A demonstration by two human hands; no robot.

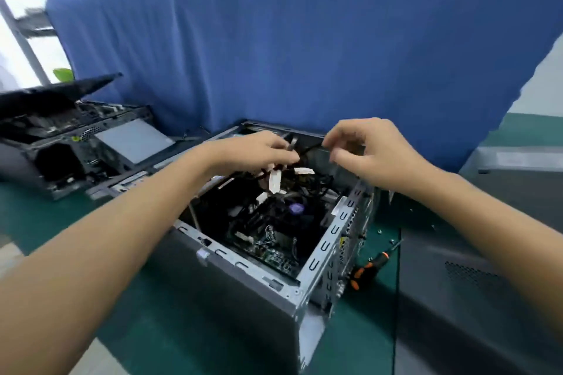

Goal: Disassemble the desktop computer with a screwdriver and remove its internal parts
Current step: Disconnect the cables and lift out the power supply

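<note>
Both the left hand [259, 149] and right hand [374, 155] are pinching a black cable [310, 148], fingers [338, 158] clamped, above the computer case [243, 283]; yanking could tear its plug.

Screwdriver [370, 268] right of open computer case [243, 277]; second chassis [61, 143] far left.

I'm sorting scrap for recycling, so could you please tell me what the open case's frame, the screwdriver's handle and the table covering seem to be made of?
Case frame: bare sheet metal, likely steel, dull silver with punched slots.
Screwdriver handle: probably plastic with rubbery grip, orange and black bands.
Table covering: matte green mat, perhaps rubber or vinyl; too blurred to settle.
</note>
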